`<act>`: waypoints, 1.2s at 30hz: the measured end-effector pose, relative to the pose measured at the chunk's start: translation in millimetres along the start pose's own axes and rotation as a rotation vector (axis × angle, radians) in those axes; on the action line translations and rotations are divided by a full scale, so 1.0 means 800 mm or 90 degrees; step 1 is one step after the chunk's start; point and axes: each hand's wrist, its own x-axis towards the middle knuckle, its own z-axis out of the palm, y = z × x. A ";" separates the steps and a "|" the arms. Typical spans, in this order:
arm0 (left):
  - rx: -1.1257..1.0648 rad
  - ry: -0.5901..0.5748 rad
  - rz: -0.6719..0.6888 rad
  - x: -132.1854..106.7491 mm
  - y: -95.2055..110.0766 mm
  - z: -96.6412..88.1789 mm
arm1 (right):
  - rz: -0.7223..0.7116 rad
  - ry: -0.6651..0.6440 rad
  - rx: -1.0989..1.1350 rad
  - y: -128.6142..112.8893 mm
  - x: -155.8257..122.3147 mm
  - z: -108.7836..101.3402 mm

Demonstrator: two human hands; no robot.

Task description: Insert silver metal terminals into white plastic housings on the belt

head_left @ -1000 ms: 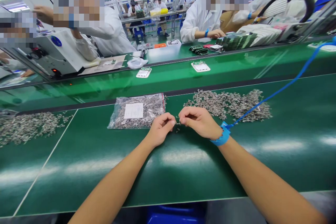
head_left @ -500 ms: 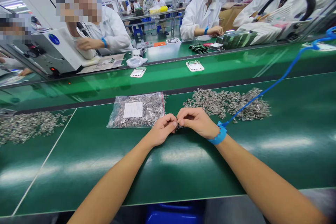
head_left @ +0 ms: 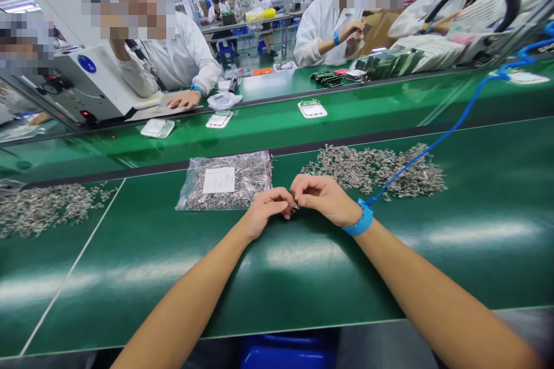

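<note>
My left hand [head_left: 266, 213] and my right hand [head_left: 324, 199] meet at the middle of the green table [head_left: 277, 277], fingertips pinched together on a small metal part [head_left: 295, 206] between them. A blue wrist strap [head_left: 361, 220] circles my right wrist, and its blue cord [head_left: 454, 127] runs up to the right. A clear plastic bag of metal parts [head_left: 225, 180] with a white label lies just beyond my left hand. A loose heap of small metal parts [head_left: 372, 168] is spread beyond my right hand.
Another heap of metal parts [head_left: 43, 207] lies at the far left. Across a green conveyor [head_left: 389, 105] carrying white trays [head_left: 311, 109], people in white coats work; one person's hand [head_left: 179, 101] rests on a board by a white machine [head_left: 86, 89].
My hands stayed pinched together and shifted slightly. The trays on the conveyor moved left. The person opposite lowered a hand onto the board, and a white packet appeared on the conveyor.
</note>
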 end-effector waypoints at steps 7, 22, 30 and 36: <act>0.078 0.057 0.028 -0.002 0.005 0.007 | 0.044 0.048 -0.029 0.001 0.000 -0.002; 0.098 0.163 0.062 0.003 0.006 0.008 | 0.071 -0.004 -0.078 -0.004 -0.001 0.001; 0.447 0.243 0.310 -0.001 0.007 0.008 | 0.027 0.066 -0.257 -0.007 -0.004 0.002; 0.620 0.303 0.458 -0.004 0.006 0.009 | -0.053 0.077 -0.327 -0.013 -0.008 0.008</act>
